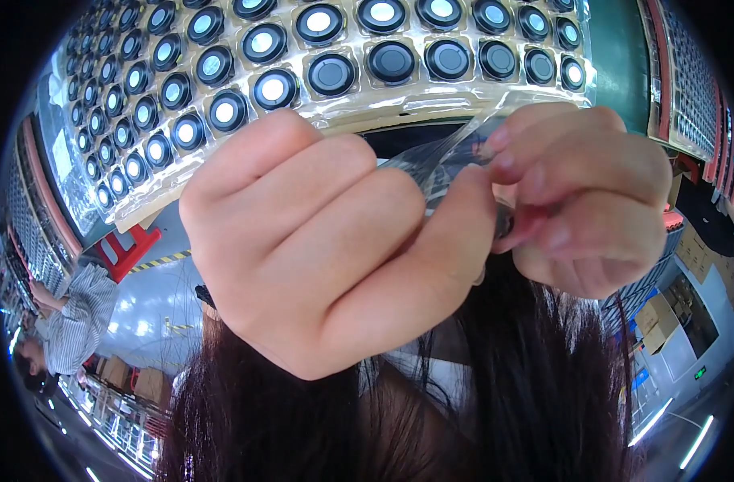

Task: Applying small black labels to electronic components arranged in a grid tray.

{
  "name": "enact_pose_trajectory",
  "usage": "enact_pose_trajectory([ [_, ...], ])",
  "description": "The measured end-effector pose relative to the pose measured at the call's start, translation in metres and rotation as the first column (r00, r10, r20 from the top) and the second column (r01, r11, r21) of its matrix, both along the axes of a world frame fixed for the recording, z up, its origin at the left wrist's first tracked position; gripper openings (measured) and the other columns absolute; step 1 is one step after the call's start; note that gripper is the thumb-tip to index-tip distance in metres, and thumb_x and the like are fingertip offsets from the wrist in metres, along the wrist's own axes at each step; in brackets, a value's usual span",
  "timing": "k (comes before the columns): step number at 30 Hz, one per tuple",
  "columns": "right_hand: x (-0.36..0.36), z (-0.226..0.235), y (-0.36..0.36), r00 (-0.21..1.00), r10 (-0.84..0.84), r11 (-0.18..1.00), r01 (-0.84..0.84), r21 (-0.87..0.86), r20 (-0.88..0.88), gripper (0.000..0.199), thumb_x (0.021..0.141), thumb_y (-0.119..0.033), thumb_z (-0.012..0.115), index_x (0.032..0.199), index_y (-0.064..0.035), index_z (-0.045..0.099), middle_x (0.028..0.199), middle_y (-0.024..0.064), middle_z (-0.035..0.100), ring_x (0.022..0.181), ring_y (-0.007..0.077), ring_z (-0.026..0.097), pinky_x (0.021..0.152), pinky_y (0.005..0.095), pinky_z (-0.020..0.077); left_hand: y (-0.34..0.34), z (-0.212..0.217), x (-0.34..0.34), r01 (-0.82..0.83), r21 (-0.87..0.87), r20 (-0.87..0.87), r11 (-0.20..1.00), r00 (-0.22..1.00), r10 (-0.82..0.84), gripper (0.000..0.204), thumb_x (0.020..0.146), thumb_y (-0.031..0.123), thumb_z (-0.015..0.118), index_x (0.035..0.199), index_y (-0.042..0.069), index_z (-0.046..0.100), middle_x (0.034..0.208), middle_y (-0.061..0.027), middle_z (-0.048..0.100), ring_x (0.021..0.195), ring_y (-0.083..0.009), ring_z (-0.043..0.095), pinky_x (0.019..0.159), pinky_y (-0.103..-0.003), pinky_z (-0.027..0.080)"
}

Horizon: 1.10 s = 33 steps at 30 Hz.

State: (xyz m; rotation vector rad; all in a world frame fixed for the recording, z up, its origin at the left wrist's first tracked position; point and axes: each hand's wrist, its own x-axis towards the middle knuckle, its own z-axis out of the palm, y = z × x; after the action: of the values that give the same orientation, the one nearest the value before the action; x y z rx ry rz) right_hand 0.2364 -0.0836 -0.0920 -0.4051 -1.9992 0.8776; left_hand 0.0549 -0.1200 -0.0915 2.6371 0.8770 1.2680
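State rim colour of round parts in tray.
Black; the round parts show best in the head view.

No words or numbers could be read with certainty, and the only signs which I could distinguish were a small green lit sign [700, 373] at the lower right, with marks too small to tell, and a yellow-and-black striped marking [159, 261] upon the grey floor [146, 309] at left.
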Motion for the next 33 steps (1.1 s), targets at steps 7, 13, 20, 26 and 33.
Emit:
enact_pose_trajectory([
  [7, -0.002, -0.006, -0.002, 0.999, -0.030, 0.997, 0.029, 0.076, 0.015, 0.019, 0.068, -0.005, 0.067, 0.076, -0.0047, 0.049, 0.078, 0.0100, 0.051, 0.066, 0.0207, 0.052, 0.058, 0.0335, 0.0492, -0.001, 0.001, 0.000, -0.004, -0.032, 0.013, 0.999, 1.000, 0.004, 0.030, 0.071, 0.019, 0.065, 0.073, -0.009, 0.055, 0.058, -0.0127, 0.055, 0.041, -0.0152, 0.044, 0.035, -0.024, 0.026],
  [13, -0.007, -0.006, -0.006, 0.997, -0.054, 0.995, 0.058, 0.082, -0.059, 0.019, 0.069, -0.006, 0.066, 0.076, -0.0044, 0.048, 0.079, 0.0102, 0.050, 0.067, 0.0215, 0.052, 0.058, 0.0334, 0.0494, -0.003, 0.003, 0.001, -0.011, -0.053, 0.022, 0.999, 1.000, 0.013, 0.029, 0.070, 0.017, 0.066, 0.073, -0.009, 0.055, 0.059, -0.0128, 0.055, 0.042, -0.0157, 0.043, 0.036, -0.025, 0.027],
  [20, -0.005, -0.008, -0.004, 0.999, -0.024, 0.996, 0.028, 0.088, -0.039, 0.020, 0.069, -0.006, 0.066, 0.076, -0.0034, 0.048, 0.080, 0.0105, 0.050, 0.067, 0.0219, 0.053, 0.059, 0.0331, 0.0500, -0.004, 0.000, 0.001, -0.020, -0.034, 0.028, 0.999, 0.999, 0.021, 0.027, 0.069, 0.015, 0.066, 0.074, -0.010, 0.055, 0.061, -0.0135, 0.056, 0.042, -0.0152, 0.044, 0.036, -0.025, 0.027],
  [26, 0.000, 0.001, 0.006, 0.984, 0.171, 0.982, -0.174, -0.071, -0.052, 0.021, 0.068, -0.006, 0.067, 0.076, -0.0032, 0.048, 0.078, 0.0099, 0.050, 0.067, 0.0212, 0.053, 0.060, 0.0348, 0.0503, -0.002, 0.000, 0.000, -0.014, -0.039, 0.051, 0.999, 0.999, 0.016, 0.027, 0.071, 0.016, 0.065, 0.076, -0.009, 0.056, 0.063, -0.0136, 0.057, 0.043, -0.0150, 0.045, 0.036, -0.025, 0.027],
  [33, 0.001, -0.005, -0.002, 1.000, -0.016, 0.999, 0.016, -0.030, 0.007, 0.020, 0.068, -0.006, 0.068, 0.074, -0.0042, 0.049, 0.074, 0.0096, 0.050, 0.067, 0.0210, 0.053, 0.061, 0.0340, 0.0496, -0.001, 0.001, -0.004, 0.023, -0.056, -0.019, 0.998, 1.000, -0.024, 0.030, 0.074, 0.020, 0.062, 0.077, -0.009, 0.055, 0.063, -0.0130, 0.058, 0.043, -0.0148, 0.045, 0.036, -0.025, 0.027],
])
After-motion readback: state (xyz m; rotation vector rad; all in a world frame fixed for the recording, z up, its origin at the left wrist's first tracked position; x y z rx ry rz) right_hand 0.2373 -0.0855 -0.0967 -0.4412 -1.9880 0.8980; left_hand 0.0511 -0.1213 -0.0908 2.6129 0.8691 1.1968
